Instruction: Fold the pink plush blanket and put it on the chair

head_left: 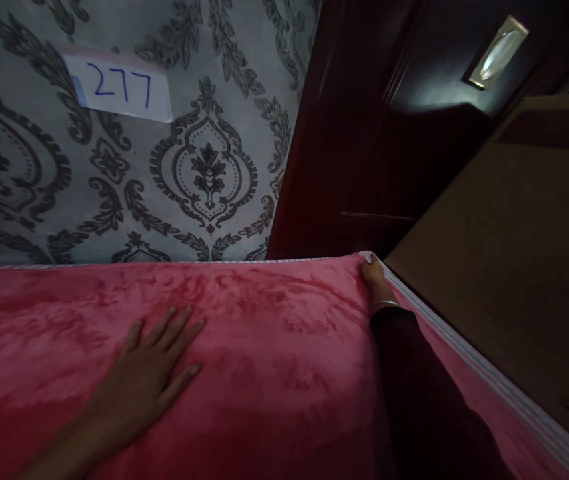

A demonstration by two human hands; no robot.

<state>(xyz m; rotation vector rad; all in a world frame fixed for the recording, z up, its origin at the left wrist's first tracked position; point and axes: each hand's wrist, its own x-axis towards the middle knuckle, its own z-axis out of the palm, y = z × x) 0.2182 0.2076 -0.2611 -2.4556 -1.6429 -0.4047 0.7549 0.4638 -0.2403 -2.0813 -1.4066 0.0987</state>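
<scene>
A plush pink-red blanket (274, 347) spreads across the lower part of the head view, with a striped edging along its far and right sides. My left hand (151, 370) lies flat on it at the left, fingers spread and holding nothing. At the far right corner, my right hand (375, 277) is closed on the blanket, its fingers partly hidden by the corner fold. A dark sleeve and a thin bangle show on that arm. What lies under the blanket is hidden.
Behind the blanket rises a wall (209, 167) with grey damask wallpaper. A paper label (119, 87) reading "277" is stuck there. A dark red wooden door (364, 133) with a shiny metal plate (498, 53) stands beside it. A large brown panel (524, 233) leans at the right.
</scene>
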